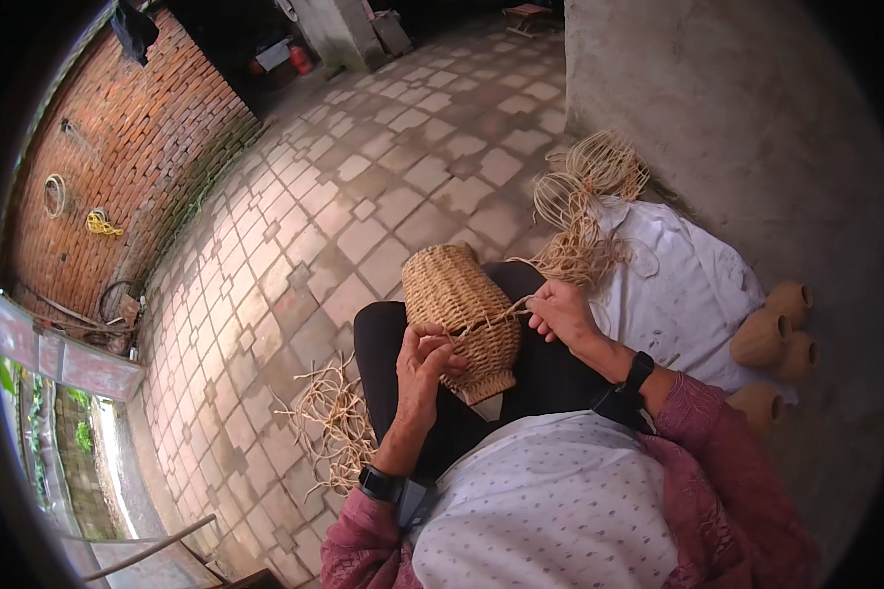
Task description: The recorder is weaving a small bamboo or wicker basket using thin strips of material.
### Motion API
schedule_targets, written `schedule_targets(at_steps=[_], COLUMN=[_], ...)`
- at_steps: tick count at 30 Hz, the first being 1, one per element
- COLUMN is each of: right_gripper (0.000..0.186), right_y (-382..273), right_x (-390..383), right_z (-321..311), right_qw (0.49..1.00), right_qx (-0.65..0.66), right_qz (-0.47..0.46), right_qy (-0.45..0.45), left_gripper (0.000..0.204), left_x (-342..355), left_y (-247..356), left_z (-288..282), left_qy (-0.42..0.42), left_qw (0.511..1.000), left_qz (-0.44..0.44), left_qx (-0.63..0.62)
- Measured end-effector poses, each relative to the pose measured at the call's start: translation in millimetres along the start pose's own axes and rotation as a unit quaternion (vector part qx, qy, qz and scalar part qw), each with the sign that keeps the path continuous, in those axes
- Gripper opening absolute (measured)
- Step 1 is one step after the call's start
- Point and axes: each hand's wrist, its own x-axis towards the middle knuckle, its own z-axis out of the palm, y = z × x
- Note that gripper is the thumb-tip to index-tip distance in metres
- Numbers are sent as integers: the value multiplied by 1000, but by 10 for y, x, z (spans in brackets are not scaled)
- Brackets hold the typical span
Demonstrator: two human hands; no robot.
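A tan vase-shaped basket (454, 280), woven from twisted straw-like cord, lies tilted across my lap. A dark gap shows in its side, between the two woven bands. My left hand (422, 365) is at the near left side of the basket, its fingers curled against the weave beside this gap. To the right, my right hand (563, 312) is closed in a pinch on a cord strand (507, 313) that runs from the basket's side. The left fingertips are partly hidden, so any strand between them is hard to see.
Bundled cords (599, 187) lie beside a white cloth-covered heap (673, 285) on my right. Several small tan jar-like forms (761, 337) stand past it, near a grey wall (717, 98). Loose cord pieces (334, 422) are scattered on the paved floor (265, 285) at my left.
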Motion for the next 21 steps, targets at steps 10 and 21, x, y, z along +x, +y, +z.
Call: schedule_targets(at_steps=[10,21], right_gripper=[21,13], right_y=[271,286], right_x=[-3,15], right_z=[-169,-278], right_qw=[974,930], right_qx=[197,365], right_qz=[62,34], right_qy=[87,-9], left_gripper=[20,31], left_x=[12,193], left_y=[271,191], left_z=[262,440], left_qy=[18,-96], left_qw=[881,963], left_qz=[222,-8], left_qx=[418,250])
